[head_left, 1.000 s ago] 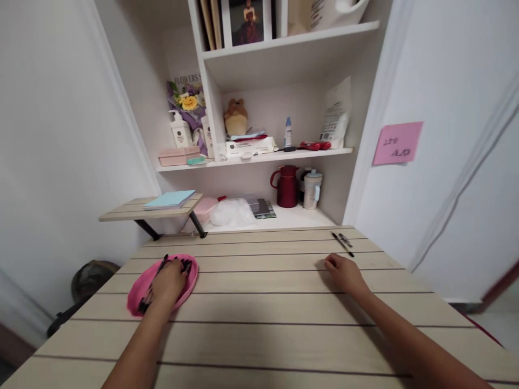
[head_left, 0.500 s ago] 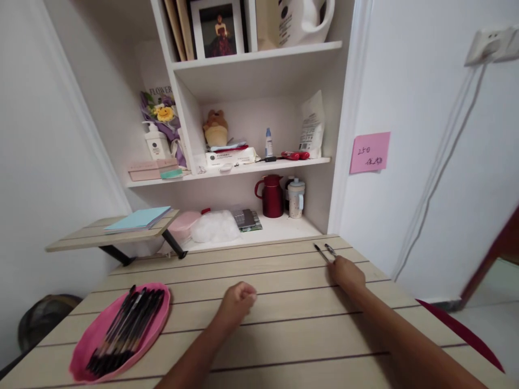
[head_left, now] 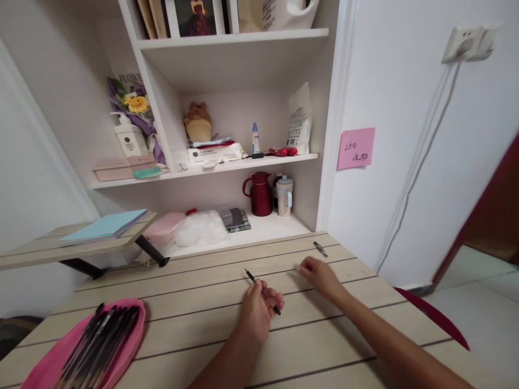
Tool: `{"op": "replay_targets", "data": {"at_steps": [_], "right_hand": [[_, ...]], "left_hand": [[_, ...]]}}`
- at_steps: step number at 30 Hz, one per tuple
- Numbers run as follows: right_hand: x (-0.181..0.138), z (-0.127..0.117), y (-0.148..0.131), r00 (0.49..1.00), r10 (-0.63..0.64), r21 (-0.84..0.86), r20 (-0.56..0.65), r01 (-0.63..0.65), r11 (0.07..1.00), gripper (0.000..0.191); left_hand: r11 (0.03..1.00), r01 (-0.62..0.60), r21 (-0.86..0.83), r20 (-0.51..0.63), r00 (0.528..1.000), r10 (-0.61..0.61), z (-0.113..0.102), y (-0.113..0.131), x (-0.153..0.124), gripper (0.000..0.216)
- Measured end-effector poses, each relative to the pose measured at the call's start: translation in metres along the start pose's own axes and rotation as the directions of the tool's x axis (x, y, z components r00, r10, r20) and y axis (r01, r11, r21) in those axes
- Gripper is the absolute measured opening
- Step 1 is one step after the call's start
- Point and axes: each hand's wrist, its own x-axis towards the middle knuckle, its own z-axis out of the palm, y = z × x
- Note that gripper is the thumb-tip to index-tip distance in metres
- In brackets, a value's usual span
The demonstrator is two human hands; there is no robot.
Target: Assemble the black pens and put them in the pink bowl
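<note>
A slim black pen (head_left: 250, 276) lies between the thumb and fingers of my left hand (head_left: 257, 310), just above the middle of the desk. Its thin tip points up and to the left, and its dark end shows below the fingers. My right hand (head_left: 320, 275) hovers to the right with its fingers curled in; whatever is in them, if anything, is hidden. Just beyond that hand, a small black-and-silver object (head_left: 320, 249) lies on the desk, too small to name. A pink oval tray (head_left: 140, 329) at the lower left holds several black pens (head_left: 99, 340).
The slatted wooden desk (head_left: 194, 329) meets a white shelf unit (head_left: 259, 232) at the back. A dark red jug (head_left: 260, 194) and a pale lidded cup (head_left: 284, 195) stand there. At the left, a small raised shelf (head_left: 133, 232) carries blue paper (head_left: 103, 227).
The pen that was in my right hand is now in my left. My right hand has drawn back leftward from the small object. The view has shifted to the right.
</note>
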Motion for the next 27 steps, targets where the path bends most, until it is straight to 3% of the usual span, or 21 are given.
{"op": "replay_targets", "data": {"at_steps": [2, 5, 11, 17, 19, 22, 24, 27], "right_hand": [[0.027, -0.019, 0.025, 0.969, 0.150, -0.193, -0.196, -0.188, 0.963, 0.024], [0.052, -0.031, 0.056, 0.930, 0.274, -0.324, -0.246, -0.345, 0.881, 0.035], [0.062, -0.026, 0.075, 0.942, 0.282, -0.403, -0.181, -0.332, 0.853, 0.028], [0.042, -0.032, 0.071, 0.967, 0.228, -0.357, -0.112, -0.253, 0.899, 0.014], [0.028, -0.031, 0.064, 0.975, 0.212, -0.256, -0.061, -0.221, 0.941, 0.013], [0.007, -0.027, 0.040, 0.970, 0.236, 0.180, 0.051, -0.241, 0.954, 0.018], [-0.005, -0.025, 0.015, 0.968, 0.219, 0.491, 0.119, -0.249, 0.835, 0.020], [-0.018, -0.024, -0.027, 0.979, 0.171, 0.717, 0.110, -0.197, 0.669, 0.025]], "left_hand": [[0.999, 0.046, -0.007, 0.014, 0.999, -0.046, -0.003, 0.003, -0.001, 0.026], [0.993, 0.120, 0.018, 0.059, 0.991, -0.121, -0.004, 0.006, -0.002, 0.028], [0.975, 0.080, 0.206, 0.157, 0.981, -0.114, -0.006, -0.001, -0.003, 0.034], [0.900, -0.022, 0.434, 0.279, 0.954, -0.111, -0.004, -0.006, -0.009, 0.037], [0.859, -0.054, 0.509, 0.306, 0.944, -0.122, -0.002, -0.008, -0.010, 0.038], [0.808, -0.112, 0.578, 0.348, 0.930, -0.120, -0.001, -0.010, -0.012, 0.038], [0.790, -0.136, 0.598, 0.368, 0.922, -0.120, 0.000, -0.011, -0.013, 0.038], [0.782, -0.138, 0.608, 0.371, 0.920, -0.125, 0.000, -0.010, -0.014, 0.038]]}}
